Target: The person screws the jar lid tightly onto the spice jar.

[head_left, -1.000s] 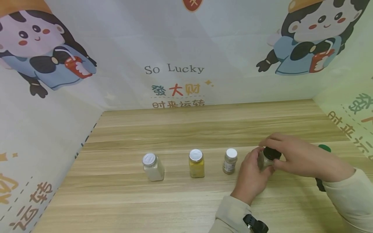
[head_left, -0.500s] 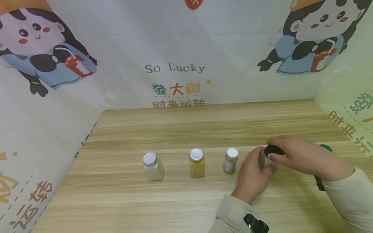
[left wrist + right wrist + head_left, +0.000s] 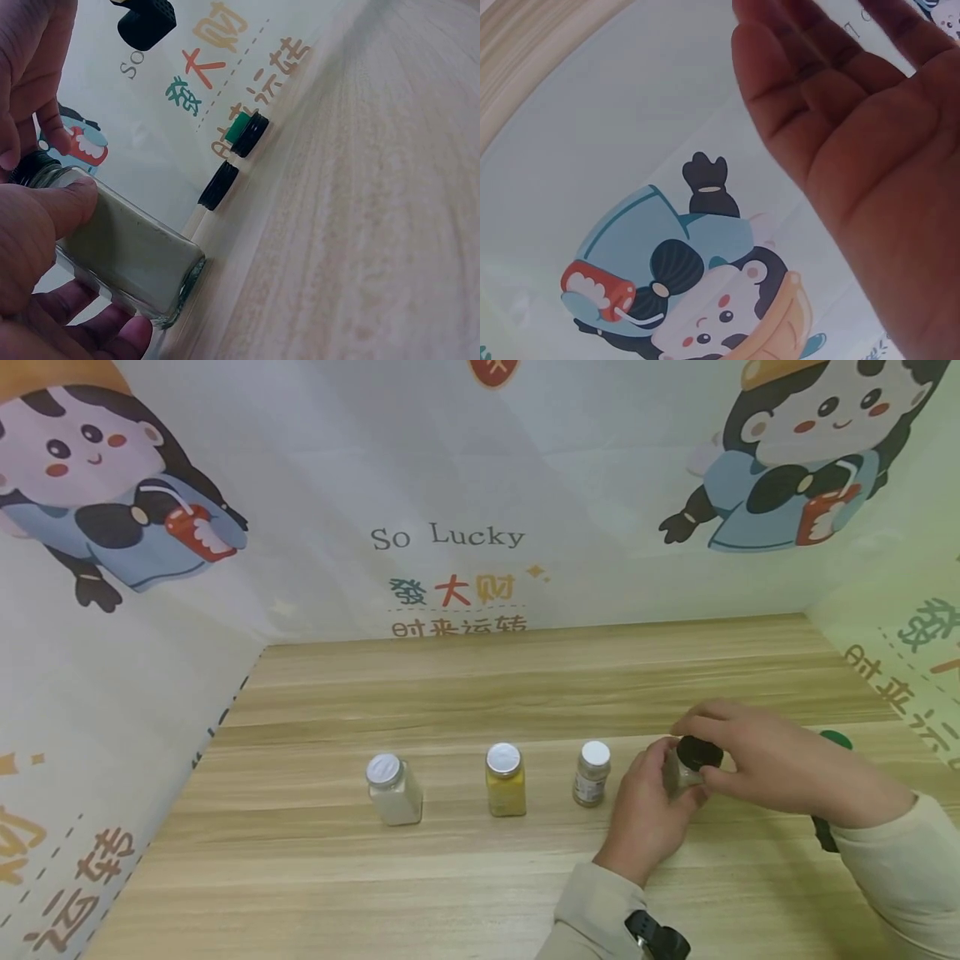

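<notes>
A squarish glass bottle (image 3: 131, 240) with pale contents stands on the wooden table at the right of the row. My left hand (image 3: 651, 814) grips its body, thumb on the near side and fingers wrapped round the other. My right hand (image 3: 780, 768) reaches over from the right and holds the black cap (image 3: 699, 753) on the bottle's neck between thumb and fingers. In the right wrist view only the palm and some fingers of that hand (image 3: 870, 150) show; bottle and cap are out of that view.
Left of my hands stand a small white-capped bottle (image 3: 592, 777), a yellow-filled jar (image 3: 506, 783) and a white-filled jar (image 3: 396, 793). A green-topped thing (image 3: 836, 740) is partly hidden behind my right forearm. Near it lies a black lid (image 3: 219, 186). Printed cloth walls (image 3: 315, 527) enclose the table.
My right hand's fingers and thumb shifted right across the black cap, then came back round to its left and near sides. The left hand keeps its grip; the bottle stays in place.
</notes>
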`<state>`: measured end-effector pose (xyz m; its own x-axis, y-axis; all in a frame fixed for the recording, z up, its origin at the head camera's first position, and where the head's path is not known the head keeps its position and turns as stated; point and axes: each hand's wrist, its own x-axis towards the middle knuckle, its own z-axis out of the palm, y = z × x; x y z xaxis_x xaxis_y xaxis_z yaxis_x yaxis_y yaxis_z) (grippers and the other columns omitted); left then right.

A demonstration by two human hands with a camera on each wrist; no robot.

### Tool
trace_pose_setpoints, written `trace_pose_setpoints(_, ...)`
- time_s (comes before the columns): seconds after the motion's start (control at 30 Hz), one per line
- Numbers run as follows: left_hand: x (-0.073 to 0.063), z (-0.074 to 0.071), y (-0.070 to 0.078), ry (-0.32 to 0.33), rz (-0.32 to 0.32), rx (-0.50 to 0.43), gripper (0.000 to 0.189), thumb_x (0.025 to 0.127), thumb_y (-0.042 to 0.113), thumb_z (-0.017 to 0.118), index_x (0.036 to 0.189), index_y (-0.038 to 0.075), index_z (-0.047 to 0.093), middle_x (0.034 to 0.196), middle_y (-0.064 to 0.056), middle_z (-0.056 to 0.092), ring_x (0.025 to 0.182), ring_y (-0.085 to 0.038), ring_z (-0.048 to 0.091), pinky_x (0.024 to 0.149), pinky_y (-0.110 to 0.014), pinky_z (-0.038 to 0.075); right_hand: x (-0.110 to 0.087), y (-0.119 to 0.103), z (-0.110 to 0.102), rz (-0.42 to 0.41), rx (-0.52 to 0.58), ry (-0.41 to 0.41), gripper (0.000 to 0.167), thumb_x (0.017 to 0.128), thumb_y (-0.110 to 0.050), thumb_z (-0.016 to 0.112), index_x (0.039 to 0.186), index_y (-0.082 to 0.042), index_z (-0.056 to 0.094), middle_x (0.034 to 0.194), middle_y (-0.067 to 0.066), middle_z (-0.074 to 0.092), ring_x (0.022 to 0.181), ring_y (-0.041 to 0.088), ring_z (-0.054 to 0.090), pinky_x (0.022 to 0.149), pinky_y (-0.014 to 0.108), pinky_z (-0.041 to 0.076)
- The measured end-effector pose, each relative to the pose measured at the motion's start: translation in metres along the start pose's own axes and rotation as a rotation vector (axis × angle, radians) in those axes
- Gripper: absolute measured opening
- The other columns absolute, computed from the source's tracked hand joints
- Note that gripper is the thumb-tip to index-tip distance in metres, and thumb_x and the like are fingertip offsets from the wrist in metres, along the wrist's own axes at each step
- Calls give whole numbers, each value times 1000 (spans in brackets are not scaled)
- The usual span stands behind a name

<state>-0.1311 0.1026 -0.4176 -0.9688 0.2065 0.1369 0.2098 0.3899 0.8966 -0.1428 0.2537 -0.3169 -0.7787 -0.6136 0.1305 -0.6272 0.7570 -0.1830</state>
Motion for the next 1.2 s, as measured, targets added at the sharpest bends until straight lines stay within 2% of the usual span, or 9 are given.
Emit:
trace_pose_setpoints(0.1,0,0,-1,6,5,-5,54,91,29,75,139,18,53,131,4,57,121,-9,53,100,-26,44,1,-1,0,-38,11,-2,38,78,-4,69,115,-16,69,111,-6,61,95,12,61,78,38,54)
trace_pose_setpoints(0.23,0,0,-2,18,23,-16,53,90,29,75,138,19,54,130,5,58,121,-9,53,100,-26,43,0,0,1,-43,22,-23,38,79,-2,69,115,-15,69,110,-7,62,94,12,61,78,39,54)
trace_pose_setpoints(0.53,0,-1,0,9,7,-9,53,91,28,74,138,17,54,132,4,57,123,-10,52,101,-27,43,0,0,0,47,34,-54,34,84,-7,67,117,-14,68,108,-6,63,91,10,60,77,39,53)
trace_pose_setpoints(0.7,0,-1,1,3,6,-10,52,91,28,74,137,17,54,132,4,57,123,-10,52,101,-28,44,0,2,0,49,31,-54,32,87,-10,69,119,-9,66,109,-1,63,88,12,61,75,39,53)
trace_pose_setpoints(0.93,0,-2,2,-3,-1,-18,52,91,29,75,137,18,54,133,4,57,124,-11,51,102,-30,44,0,2,1,85,29,-60,32,91,-18,72,121,-7,66,102,-3,63,80,7,58,70,37,52)
trace_pose_setpoints(1.2,-1,-2,2,3,3,0,52,91,27,75,137,16,54,132,3,57,123,-11,52,101,-28,44,-1,0,0,84,4,-34,40,88,-21,74,124,-6,65,116,9,63,94,21,64,79,45,54)
